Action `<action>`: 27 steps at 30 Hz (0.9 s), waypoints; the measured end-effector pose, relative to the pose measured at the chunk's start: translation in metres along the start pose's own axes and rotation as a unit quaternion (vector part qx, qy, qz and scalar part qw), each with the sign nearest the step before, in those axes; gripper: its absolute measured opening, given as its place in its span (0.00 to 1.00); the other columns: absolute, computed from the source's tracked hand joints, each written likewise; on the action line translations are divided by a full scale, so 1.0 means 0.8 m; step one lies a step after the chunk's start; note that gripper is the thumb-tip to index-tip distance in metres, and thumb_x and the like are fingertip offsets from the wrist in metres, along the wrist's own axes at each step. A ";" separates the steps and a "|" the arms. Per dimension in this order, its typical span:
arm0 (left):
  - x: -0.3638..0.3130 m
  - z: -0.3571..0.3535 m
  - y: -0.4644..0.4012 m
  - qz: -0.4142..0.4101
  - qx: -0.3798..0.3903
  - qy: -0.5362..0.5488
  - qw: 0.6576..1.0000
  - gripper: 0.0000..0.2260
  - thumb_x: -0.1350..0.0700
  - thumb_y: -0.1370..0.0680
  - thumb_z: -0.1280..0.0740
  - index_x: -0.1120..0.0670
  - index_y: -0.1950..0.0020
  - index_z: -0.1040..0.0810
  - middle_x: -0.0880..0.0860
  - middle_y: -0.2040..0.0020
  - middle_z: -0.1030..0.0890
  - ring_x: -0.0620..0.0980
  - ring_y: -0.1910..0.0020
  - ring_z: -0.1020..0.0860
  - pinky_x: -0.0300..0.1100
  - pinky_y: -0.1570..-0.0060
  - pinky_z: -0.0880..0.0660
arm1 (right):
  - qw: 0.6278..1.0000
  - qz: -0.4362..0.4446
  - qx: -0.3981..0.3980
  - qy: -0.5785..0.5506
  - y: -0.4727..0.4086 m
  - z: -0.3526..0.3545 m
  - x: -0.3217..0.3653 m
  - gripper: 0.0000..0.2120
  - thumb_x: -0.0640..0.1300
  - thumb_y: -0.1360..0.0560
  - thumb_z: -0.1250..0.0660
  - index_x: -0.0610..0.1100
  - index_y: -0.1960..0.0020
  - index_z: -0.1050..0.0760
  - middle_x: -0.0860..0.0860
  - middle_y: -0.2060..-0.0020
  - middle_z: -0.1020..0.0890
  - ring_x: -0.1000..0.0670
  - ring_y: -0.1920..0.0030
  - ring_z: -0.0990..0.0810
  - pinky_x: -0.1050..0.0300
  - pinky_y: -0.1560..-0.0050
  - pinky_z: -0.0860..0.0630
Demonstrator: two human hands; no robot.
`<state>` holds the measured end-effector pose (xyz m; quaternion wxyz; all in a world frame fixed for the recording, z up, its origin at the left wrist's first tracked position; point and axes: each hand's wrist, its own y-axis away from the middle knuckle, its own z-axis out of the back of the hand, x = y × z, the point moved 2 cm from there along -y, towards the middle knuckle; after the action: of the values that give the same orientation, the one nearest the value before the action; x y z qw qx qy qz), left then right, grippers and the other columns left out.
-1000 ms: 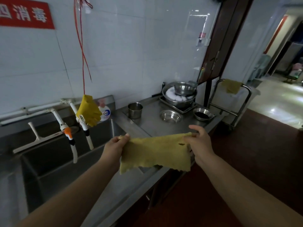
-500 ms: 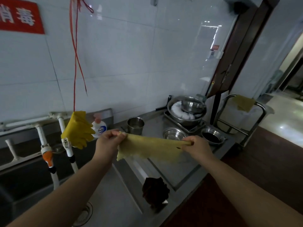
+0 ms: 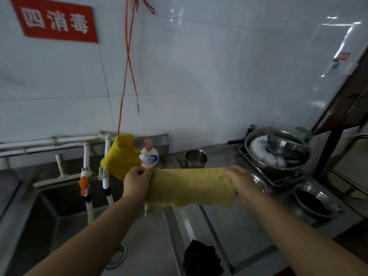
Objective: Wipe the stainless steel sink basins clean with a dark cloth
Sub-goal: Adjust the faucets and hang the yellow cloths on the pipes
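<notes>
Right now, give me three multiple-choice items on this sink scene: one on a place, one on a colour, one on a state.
1. Where is the dark cloth?
A. On the steel ledge at the sink's front edge, below the hands
B. Hanging on the red string
C. Inside the steel cup

2. What colour is the cloth held between the hands?
A. Blue
B. Yellow
C. White

3. How do the hands hold that cloth?
A. One hand only
B. Balled up in both fists
C. Stretched out, one hand at each end

Answers:
1 A: the dark cloth lies crumpled on the ledge beside the basin, touched by neither hand.
2 B: the yellow cloth matches the rubber gloves hung at the taps.
3 C: the left hand pinches one end and the right hand grips the other, with the cloth spread between them.
</notes>
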<state>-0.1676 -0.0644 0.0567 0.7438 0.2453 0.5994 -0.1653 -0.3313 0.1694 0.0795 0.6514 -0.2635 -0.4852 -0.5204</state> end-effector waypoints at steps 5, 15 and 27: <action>-0.003 -0.026 0.001 0.047 -0.084 0.015 0.995 0.04 0.48 0.23 0.34 0.48 0.53 0.25 0.51 0.56 0.24 0.49 0.57 0.26 0.41 0.65 0.31 | 0.997 0.042 0.041 0.059 -0.050 -0.027 0.021 0.05 0.43 0.30 0.32 0.45 0.64 0.26 0.49 0.69 0.23 0.48 0.65 0.25 0.57 0.65 0.33; -0.004 -0.131 0.024 -0.044 -0.026 0.063 0.997 0.01 0.56 0.23 0.34 0.51 0.54 0.24 0.52 0.57 0.20 0.46 0.61 0.19 0.32 0.68 0.24 | 0.965 0.005 0.258 -0.057 -0.079 -0.081 0.035 0.08 0.49 0.24 0.36 0.45 0.53 0.24 0.44 0.57 0.21 0.44 0.54 0.21 0.49 0.53 0.24; -0.007 -0.149 0.030 -0.080 -0.127 -0.103 0.983 0.17 0.57 0.29 0.28 0.46 0.48 0.33 0.44 0.55 0.26 0.39 0.57 0.24 0.30 0.63 0.29 | 0.849 -0.066 0.485 -0.197 -0.088 -0.085 0.002 0.24 0.55 0.19 0.49 0.42 0.39 0.24 0.46 0.44 0.18 0.50 0.42 0.20 0.52 0.41 0.25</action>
<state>-0.2526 0.0226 0.0467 0.8112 0.0820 0.5531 -0.1712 -0.3730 0.0882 0.0430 0.5509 0.0215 -0.8105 -0.1980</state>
